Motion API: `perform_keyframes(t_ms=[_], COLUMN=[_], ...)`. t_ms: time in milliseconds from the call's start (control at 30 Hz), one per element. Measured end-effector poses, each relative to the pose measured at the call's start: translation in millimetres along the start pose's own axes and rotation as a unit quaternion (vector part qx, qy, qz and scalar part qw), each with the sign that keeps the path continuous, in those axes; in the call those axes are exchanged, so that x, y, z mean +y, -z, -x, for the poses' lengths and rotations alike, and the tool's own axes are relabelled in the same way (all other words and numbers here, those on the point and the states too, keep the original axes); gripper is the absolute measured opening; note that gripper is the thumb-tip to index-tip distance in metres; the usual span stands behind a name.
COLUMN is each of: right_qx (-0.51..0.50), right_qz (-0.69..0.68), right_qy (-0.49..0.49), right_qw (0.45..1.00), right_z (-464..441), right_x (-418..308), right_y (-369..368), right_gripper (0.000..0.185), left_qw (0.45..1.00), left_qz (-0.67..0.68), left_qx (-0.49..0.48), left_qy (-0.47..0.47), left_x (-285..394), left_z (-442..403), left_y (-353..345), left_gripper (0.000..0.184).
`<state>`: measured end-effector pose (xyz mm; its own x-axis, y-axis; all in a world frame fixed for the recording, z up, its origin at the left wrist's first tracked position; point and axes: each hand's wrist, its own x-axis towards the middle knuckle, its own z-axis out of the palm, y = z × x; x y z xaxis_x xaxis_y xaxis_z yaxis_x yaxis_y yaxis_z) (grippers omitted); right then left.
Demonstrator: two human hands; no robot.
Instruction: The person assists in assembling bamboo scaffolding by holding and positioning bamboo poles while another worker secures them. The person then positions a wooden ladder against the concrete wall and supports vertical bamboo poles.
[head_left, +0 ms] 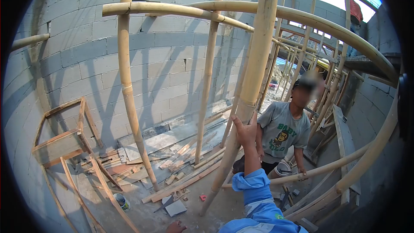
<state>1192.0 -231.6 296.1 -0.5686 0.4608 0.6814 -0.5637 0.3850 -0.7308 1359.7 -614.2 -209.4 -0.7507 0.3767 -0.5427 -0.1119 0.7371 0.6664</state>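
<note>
My right hand (246, 134), at the end of a blue sleeve, grips a thick upright bamboo pole (257, 56). Its thumb and a finger show on either side of the pole. At the bottom edge, only part of my left hand (176, 227) is visible, and its fingers cannot be made out. Near it on the floor lie a grey block piece (175, 207), a handsaw (166, 203) and a small red object (202, 197). Long curved bamboo poles (181, 10) cross the uprights above my right hand.
A co-worker (282, 125) stands just beyond my right arm, one hand at a low bamboo pole (319, 171), beside a bucket (281, 169). Another person (355, 11) is up high at right. Wood scraps (129, 172), a wooden frame (60, 144) and a paint bucket (121, 201) lie left.
</note>
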Motion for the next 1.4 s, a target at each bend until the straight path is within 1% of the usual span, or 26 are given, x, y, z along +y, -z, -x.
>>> perform_keyframes(t_ms=[33,67,167,300,367,433,467,567,600,700,767,800,900,1000,1133,1200,1267,1300,1367,1400], right_qx=[0.000,0.020,0.021,0.039,0.044,0.039,0.049,0.059,0.066,0.076,0.076,0.076,0.051,0.058,0.060,0.058,0.051,0.053,0.054,0.049], right_qz=[-0.009,0.038,0.024,0.078,0.056,0.037,0.062,0.073,0.070,0.084,0.086,0.087,0.055,0.069,0.060,0.062,0.039,0.054,0.081,0.051], right_qy=[0.000,0.007,0.019,0.045,0.022,0.002,0.027,0.028,0.042,0.041,0.025,0.018,-0.016,0.011,-0.001,0.000,0.002,0.002,0.000,-0.011], right_qw=[1.000,0.999,0.999,0.995,0.997,0.999,0.996,0.995,0.994,0.993,0.993,0.993,0.997,0.996,0.996,0.996,0.998,0.997,0.995,0.997], right_z=[0,2,-1,-2,1,3,2,0,0,2,0,-2,0,-3,3,2,3,3,3,3], right_x=[0,-7,7,6,-3,-6,-3,2,3,-2,8,13,3,1,-11,-5,-8,-10,-10,-9], right_y=[-1,-2,-1,-1,-5,-5,-5,-6,-7,-9,-6,-4,-5,-7,-8,-6,-7,-6,-5,-6], right_gripper=[0.062,0.056,0.057,0.053,0.051,0.051,0.048,0.046,0.046,0.047,0.047,0.047,0.057,0.058,0.058,0.059,0.058,0.057,0.056,0.055], left_qw=[1.000,1.000,1.000,1.000,1.000,1.000,1.000,0.999,0.998,0.996,0.992,0.994,0.996,0.998,1.000,1.000,1.000,1.000,0.999,0.999], left_qz=[0.010,0.018,0.020,0.004,-0.004,-0.016,-0.022,-0.044,-0.053,-0.087,-0.116,-0.101,-0.086,-0.059,-0.017,-0.006,-0.017,-0.019,-0.023,-0.007], left_qx=[-0.001,-0.002,-0.009,-0.013,-0.013,-0.011,-0.007,0.002,0.005,0.017,0.032,0.033,0.010,0.007,-0.004,-0.005,-0.005,-0.005,0.031,0.024], left_qy=[-0.005,-0.009,-0.009,-0.007,-0.008,-0.009,-0.011,-0.015,-0.017,-0.027,-0.028,-0.019,-0.010,-0.001,0.001,0.006,0.015,0.020,0.011,0.020], left_x=[-5,-15,-34,-47,-56,-65,-70,-83,-88,-102,-106,-108,-111,-108,-99,-91,-89,-88,-90,-91], left_z=[0,-3,-6,-6,-7,-7,-6,-6,-5,-6,-4,-3,-2,5,19,28,35,37,42,45], left_y=[2,0,2,9,13,16,17,19,21,21,23,25,29,39,54,61,57,53,42,37], left_gripper=[0.088,0.088,0.087,0.085,0.084,0.083,0.083,0.081,0.081,0.080,0.079,0.080,0.082,0.084,0.086,0.087,0.087,0.087,0.083,0.083])
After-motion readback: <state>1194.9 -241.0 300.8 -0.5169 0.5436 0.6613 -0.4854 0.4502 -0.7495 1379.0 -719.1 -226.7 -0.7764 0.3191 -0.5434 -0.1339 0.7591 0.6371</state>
